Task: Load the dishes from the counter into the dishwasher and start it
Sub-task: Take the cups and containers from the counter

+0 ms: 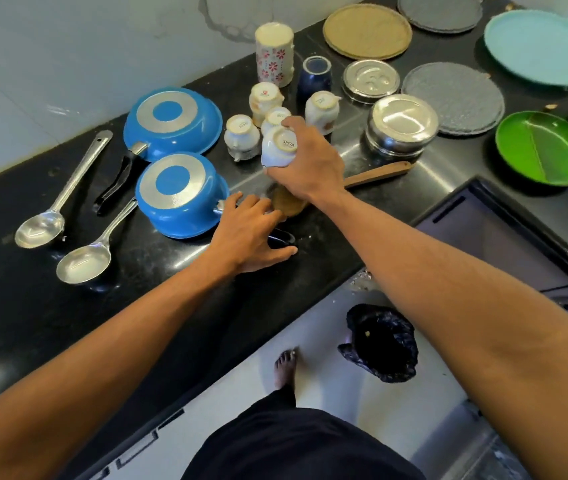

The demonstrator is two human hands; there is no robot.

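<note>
My right hand [305, 164] grips an upturned white cup [277, 150], held just above the black counter [67, 306]. Three more upturned white cups [242, 133] stand behind it, close together. My left hand [247, 233] lies with spread fingers over the black handle [280, 237] of the nearer blue saucepan [180, 195], which sits upside down. A second blue pan [171, 121] lies upturned behind it. The dishwasher's grey front [490, 244] shows at the right, below the counter edge.
Two steel ladles [83, 263] lie at the left. A wooden spatula [376, 173] lies under my right wrist. Steel containers [402, 128], a floral tumbler [274, 53], a dark blue cup [315, 76], round mats and green and teal plates [542, 46] fill the back right. A black bin bag [381, 342] sits on the floor.
</note>
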